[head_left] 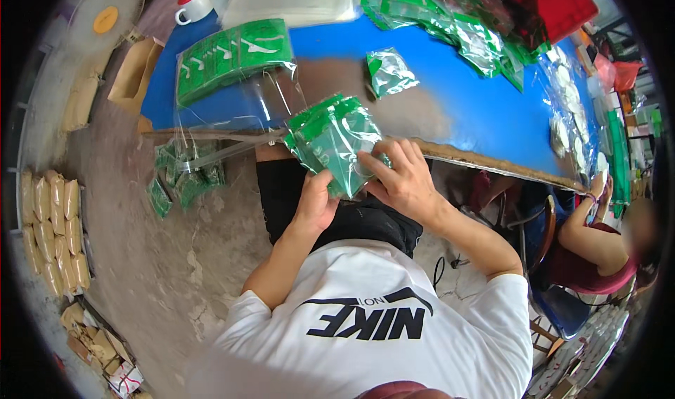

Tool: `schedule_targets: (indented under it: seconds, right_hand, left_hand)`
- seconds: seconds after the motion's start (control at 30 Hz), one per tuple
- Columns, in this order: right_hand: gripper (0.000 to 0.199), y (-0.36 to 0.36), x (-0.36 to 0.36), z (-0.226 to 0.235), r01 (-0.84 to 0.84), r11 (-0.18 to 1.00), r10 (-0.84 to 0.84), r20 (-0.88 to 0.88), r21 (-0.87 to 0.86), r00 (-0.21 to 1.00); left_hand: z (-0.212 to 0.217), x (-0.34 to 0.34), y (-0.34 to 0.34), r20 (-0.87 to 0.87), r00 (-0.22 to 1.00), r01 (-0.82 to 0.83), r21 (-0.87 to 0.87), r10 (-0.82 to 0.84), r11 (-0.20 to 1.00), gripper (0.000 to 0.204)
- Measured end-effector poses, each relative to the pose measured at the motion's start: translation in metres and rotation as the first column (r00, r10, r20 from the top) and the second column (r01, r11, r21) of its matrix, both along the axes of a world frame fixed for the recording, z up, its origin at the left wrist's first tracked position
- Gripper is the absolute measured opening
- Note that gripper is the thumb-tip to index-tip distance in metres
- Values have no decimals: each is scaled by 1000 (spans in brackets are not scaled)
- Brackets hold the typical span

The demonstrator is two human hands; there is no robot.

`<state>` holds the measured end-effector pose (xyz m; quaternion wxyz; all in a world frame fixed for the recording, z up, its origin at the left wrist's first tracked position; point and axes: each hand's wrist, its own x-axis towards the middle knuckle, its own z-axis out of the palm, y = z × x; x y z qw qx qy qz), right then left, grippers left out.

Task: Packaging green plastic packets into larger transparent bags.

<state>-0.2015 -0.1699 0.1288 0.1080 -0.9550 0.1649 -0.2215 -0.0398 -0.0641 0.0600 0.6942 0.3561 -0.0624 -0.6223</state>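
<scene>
Hidden/unclear: contents of the clear bag [332, 142] can't be counted; green packets inside overlap and glare off the plastic blurs them. Left hand [314, 203] seen from the back, fingertips hidden under the bag. Person's lap and legs mostly covered by forearms and white shirt. Co-worker [598, 248] at right cut by the frame edge, face blurred.

Grip: both hands clamped on the clear bag, held over the lap just below the table edge. Left grips the bottom; right hand [401, 177] pinches the bag's right side, fingers curled over it.

Surface/room: blue table [478, 104], paint worn bare in the centre, front edge chipped. Concrete floor, cracked.

Around: large clear bag of green packets [232, 58] hangs over the table's left edge; more packets lie on the floor below it. One small packet [389, 72] sits mid-table. Heap of green packets [457, 26] at the far side. White cup w/ red lid [191, 5] far left. Tan sacks [53, 230] stacked at left on the floor.
</scene>
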Motion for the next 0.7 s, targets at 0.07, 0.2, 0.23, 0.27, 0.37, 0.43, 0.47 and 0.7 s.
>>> schedule_targets:
  seconds: [0.07,0.2,0.23,0.27,0.37,0.43,0.47,0.7]
  right_hand:
    - [51,-5,8,11,-40,999,43,105,-28,994]
    - [71,-9,11,9,-117,990,118,-2,84,993]
    - [77,-9,13,8,-122,989,124,-23,78,992]
    - [75,-8,16,8,-133,987,136,-31,90,990]
    - [76,-15,17,10,-185,975,193,-58,126,979]
    - [65,-38,15,10,-45,870,-6,102,491,995]
    - [61,-52,17,9,-6,756,-125,154,654,980]
    - [65,-140,84,-15,680,629,-705,-94,377,703]
  left_hand:
    - [2,-2,-2,4,1000,-7,3,7,1000,41]
    - [9,-3,-1,-118,993,14,-100,-26,995,54]
    - [2,-2,2,-178,983,1,-208,-39,978,54]
    - [1,0,5,-183,982,9,-213,-49,977,54]
    - [11,2,5,74,997,-35,-31,37,999,56]
    - [-4,9,9,112,994,-6,-16,8,1000,57]
    - [-10,13,12,150,989,17,6,-17,1000,58]
    - [1,29,23,119,993,1,18,-3,1000,57]
